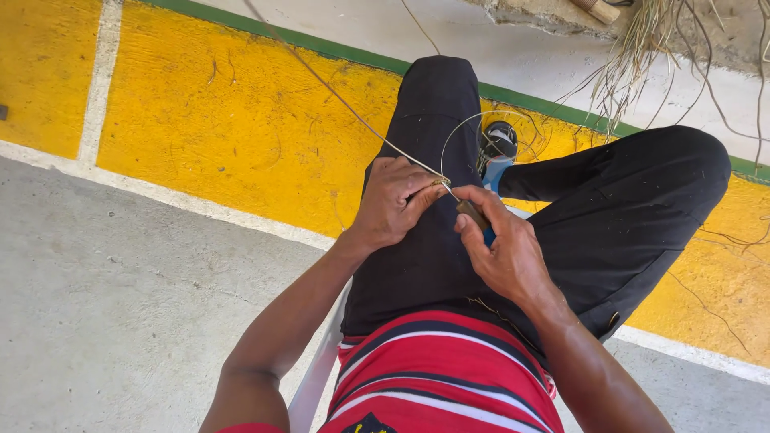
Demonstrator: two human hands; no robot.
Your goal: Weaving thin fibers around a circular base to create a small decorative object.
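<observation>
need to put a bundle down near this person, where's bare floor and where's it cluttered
Bare: the grey concrete floor left of the left hand, bordered by the white line and the yellow band. Crowded: the lap, where both hands work a thin strip, the right hand holding a small knife, and the dry fibres top right.

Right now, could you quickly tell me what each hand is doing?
Left hand: closed, pinching a thin pale strand over the thigh.
Right hand: closed around a small brown-handled tool, its tip at the strand.
</observation>
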